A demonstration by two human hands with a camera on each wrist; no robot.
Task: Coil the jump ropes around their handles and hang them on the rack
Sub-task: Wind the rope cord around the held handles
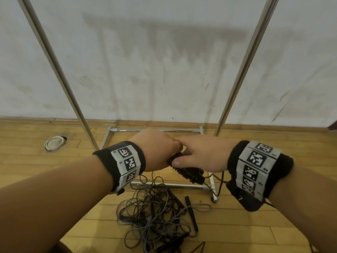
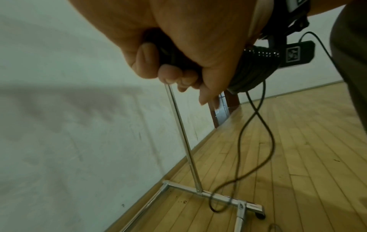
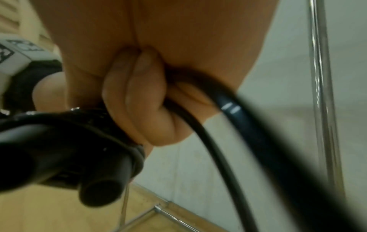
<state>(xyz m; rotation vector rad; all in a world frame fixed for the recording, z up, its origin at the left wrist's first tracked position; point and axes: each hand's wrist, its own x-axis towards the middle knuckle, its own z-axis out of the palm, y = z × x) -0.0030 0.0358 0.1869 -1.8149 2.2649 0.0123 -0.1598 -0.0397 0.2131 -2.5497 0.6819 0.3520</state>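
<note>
Both hands meet at waist height in front of the metal rack [image 1: 242, 70]. My left hand [image 1: 156, 148] grips the black handles [image 1: 189, 173] of a jump rope, with black cord wound in tight turns around them [image 2: 252, 73]. My right hand [image 1: 200, 154] has its fingers [image 3: 139, 97] curled round the loose black cord [image 3: 224, 138] beside the coil, thumb pressing on the wound turns. The free end of the cord [image 2: 256, 149] hangs in loops down to the rack's base. A tangled pile of other jump ropes [image 1: 156, 214] lies on the floor below my hands.
The rack's two upright poles [image 1: 54, 66] rise to either side of my hands, and its base bars [image 1: 156, 130] sit on the wooden floor against a white wall. A round floor fitting [image 1: 53, 142] lies to the left. A doorway [image 2: 224, 108] shows far along the wall.
</note>
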